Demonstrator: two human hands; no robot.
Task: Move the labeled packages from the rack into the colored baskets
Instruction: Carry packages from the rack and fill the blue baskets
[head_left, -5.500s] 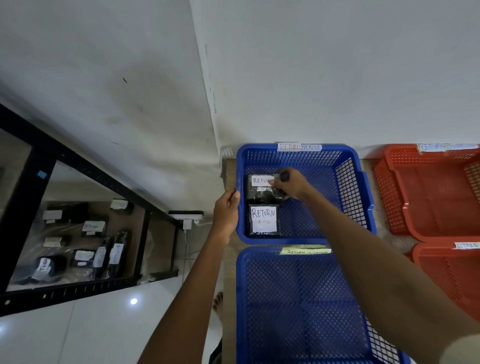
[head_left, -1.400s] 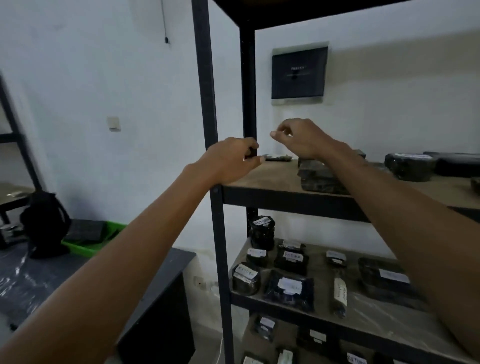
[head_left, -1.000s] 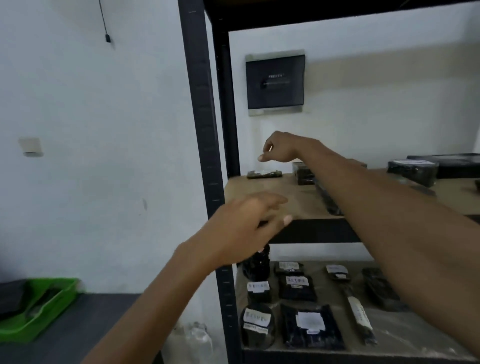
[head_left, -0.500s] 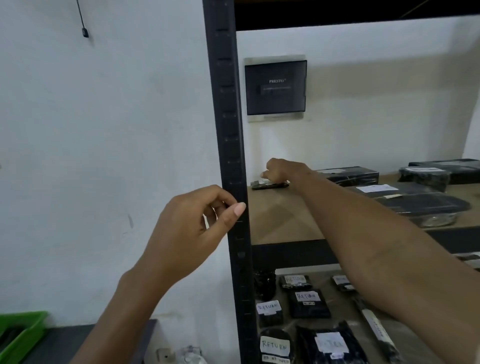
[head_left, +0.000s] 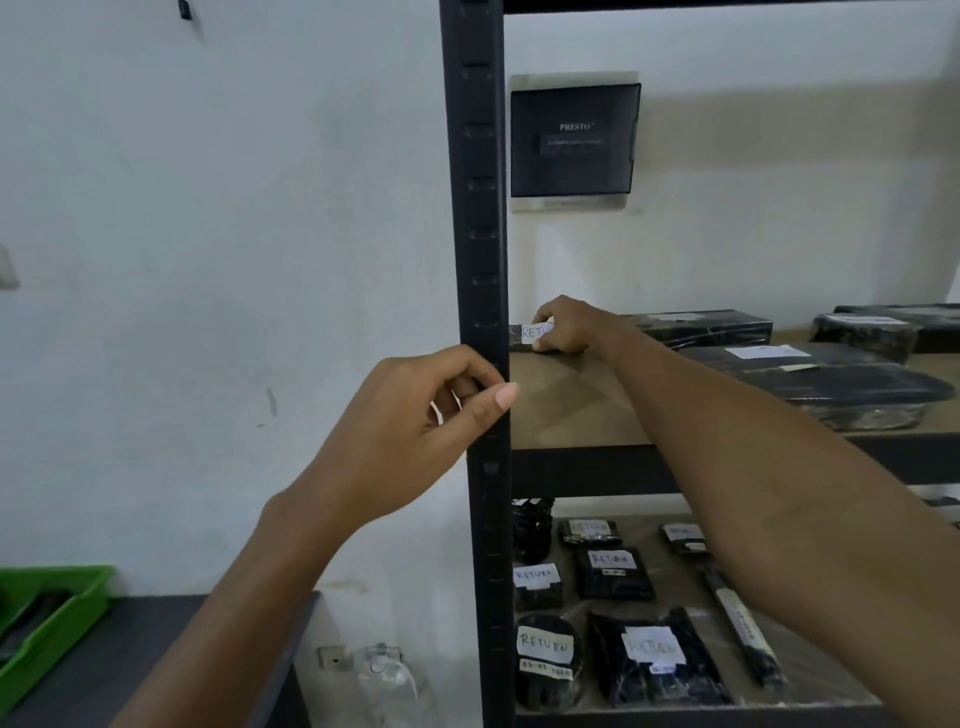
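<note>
Nearest the camera, two bare forearms rise from the bottom of the frame. The left hand (head_left: 415, 431) sits at centre, its fingers curled around the black upright post (head_left: 480, 312) of the rack and the thumb pressed along the post's front edge. To the lower left, a green tray (head_left: 62, 623) rests on a dark tabletop (head_left: 156, 654), and a clear bottle (head_left: 387, 686) stands low against the wall beside the post.

At lower right, the lower shelf (head_left: 831, 686) carries a cluster of black-wrapped packages with white paper labels. A rounded one marked RETURN (head_left: 545, 657) lies at the front, a flat one with a blurred label (head_left: 654, 660) is just beside it, and smaller labelled ones (head_left: 613, 569) lie behind. A long thin wrapped item (head_left: 743, 629) lies at an angle to their right, partly hidden by the right forearm.

Farther back, the right hand (head_left: 563, 327) reaches across the wooden upper shelf (head_left: 566, 410) to its far left corner and pinches a small dark package with a white RETURN label (head_left: 535, 332), which is close to the post and at shelf level; whether it touches the board I cannot tell. Larger black parcels (head_left: 831, 389) lie along the right side of that shelf.

On the white wall behind, in the upper middle, hangs a dark breaker box (head_left: 574, 137) lettered PRESTO.
</note>
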